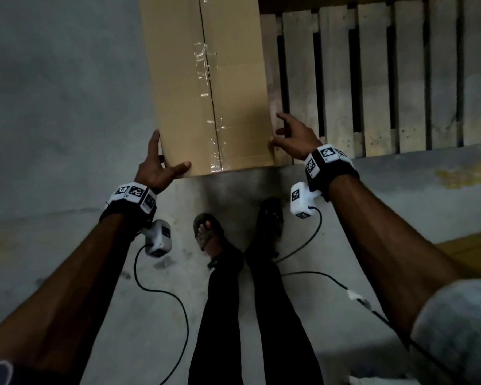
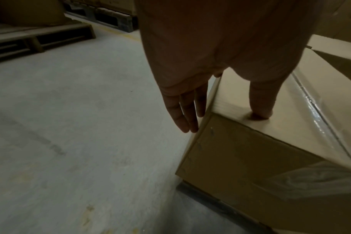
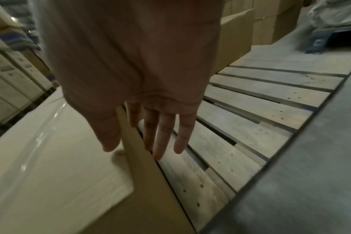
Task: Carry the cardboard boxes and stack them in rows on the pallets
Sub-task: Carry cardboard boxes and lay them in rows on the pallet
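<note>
A long brown cardboard box [image 1: 233, 93], taped along its top seam, lies on the left end of a wooden slatted pallet [image 1: 372, 79]. My left hand [image 1: 161, 162] is at the box's near-left corner. Its thumb presses on the top and its straight fingers [image 2: 187, 114] lie along the left side of the box [image 2: 250, 150]. My right hand [image 1: 292, 134] is at the near-right corner. There the thumb rests on the top edge of the box [image 3: 50, 174] and the straight, spread fingers [image 3: 162, 139] hang down beside its right side, over the pallet slats [image 3: 250, 126].
Grey concrete floor [image 1: 67, 107] lies left of the box and under my sandalled feet [image 1: 208, 234]. Another cardboard box [image 1: 472, 245] shows at the right edge. More pallets [image 2: 30, 36] stand across the floor. Stacked cartons [image 3: 240, 31] sit at the pallet's far side.
</note>
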`<state>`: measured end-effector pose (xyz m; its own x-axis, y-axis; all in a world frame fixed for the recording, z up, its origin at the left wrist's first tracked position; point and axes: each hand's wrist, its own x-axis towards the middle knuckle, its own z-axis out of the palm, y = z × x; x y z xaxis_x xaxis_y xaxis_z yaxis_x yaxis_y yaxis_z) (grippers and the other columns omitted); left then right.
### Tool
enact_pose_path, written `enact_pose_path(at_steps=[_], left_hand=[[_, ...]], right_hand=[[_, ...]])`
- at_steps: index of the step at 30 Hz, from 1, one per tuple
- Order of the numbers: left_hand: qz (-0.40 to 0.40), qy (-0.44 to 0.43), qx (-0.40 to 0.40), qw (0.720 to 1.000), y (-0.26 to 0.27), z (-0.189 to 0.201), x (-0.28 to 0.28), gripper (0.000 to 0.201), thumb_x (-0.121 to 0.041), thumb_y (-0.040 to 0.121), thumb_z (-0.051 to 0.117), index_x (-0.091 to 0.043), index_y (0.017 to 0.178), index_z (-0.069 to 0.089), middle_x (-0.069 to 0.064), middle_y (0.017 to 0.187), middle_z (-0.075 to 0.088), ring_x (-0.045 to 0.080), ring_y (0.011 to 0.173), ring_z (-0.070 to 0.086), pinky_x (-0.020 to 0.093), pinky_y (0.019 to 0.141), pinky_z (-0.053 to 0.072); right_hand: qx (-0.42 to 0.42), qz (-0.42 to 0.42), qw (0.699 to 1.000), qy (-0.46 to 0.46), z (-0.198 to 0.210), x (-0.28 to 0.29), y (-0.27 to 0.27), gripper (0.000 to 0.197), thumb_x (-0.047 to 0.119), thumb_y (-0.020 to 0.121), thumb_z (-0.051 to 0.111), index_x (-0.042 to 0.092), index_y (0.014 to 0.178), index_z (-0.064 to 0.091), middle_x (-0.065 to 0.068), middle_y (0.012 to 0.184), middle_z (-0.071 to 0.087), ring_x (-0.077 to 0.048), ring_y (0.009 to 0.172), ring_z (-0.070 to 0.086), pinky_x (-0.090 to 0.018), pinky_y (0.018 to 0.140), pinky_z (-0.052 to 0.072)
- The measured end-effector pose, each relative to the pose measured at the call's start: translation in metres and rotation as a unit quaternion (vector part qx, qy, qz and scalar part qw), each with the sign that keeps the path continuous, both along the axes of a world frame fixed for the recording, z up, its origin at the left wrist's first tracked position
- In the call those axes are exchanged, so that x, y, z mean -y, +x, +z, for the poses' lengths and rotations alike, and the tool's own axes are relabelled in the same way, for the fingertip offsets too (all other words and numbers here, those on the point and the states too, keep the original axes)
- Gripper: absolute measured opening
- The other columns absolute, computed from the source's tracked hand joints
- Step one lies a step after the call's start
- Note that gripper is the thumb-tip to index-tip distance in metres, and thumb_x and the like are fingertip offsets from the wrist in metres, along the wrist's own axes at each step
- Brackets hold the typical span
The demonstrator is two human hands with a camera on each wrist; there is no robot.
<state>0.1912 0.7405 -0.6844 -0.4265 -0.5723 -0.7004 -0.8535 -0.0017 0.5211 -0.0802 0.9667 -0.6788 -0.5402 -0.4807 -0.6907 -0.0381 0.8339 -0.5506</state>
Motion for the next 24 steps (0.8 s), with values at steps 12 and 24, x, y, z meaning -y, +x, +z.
enact_pose_path(at_steps=[12,24], left_hand=[[-0.013,-0.019,-0.002,1.0,-0.001,-0.004,0.001,0.105,-0.047,0.08,0.084,-0.055,0.155,0.01,0.008,0.145,0.058,0.033,0.127,0.059,0.055,0.099,0.054],[-0.025,-0.025,-0.001,0.999,0.001,-0.007,0.003,0.104,-0.047,0.083,0.082,-0.051,0.158,0.009,0.009,0.149,0.055,0.035,0.133,0.055,0.047,0.108,0.046]], right_hand=[[-0.035,0.034,0.998,0.029,-0.008,0.005,0.014,0.064,0.029,0.095,0.07,0.028,0.154,0.044,-0.013,0.115,0.075,-0.027,0.112,0.068,-0.035,0.106,0.049],[-0.039,0.03,0.998,0.031,-0.013,0.003,0.015,0.064,0.028,0.095,0.07,0.028,0.153,0.044,-0.012,0.114,0.075,-0.027,0.108,0.07,-0.041,0.103,0.052]])
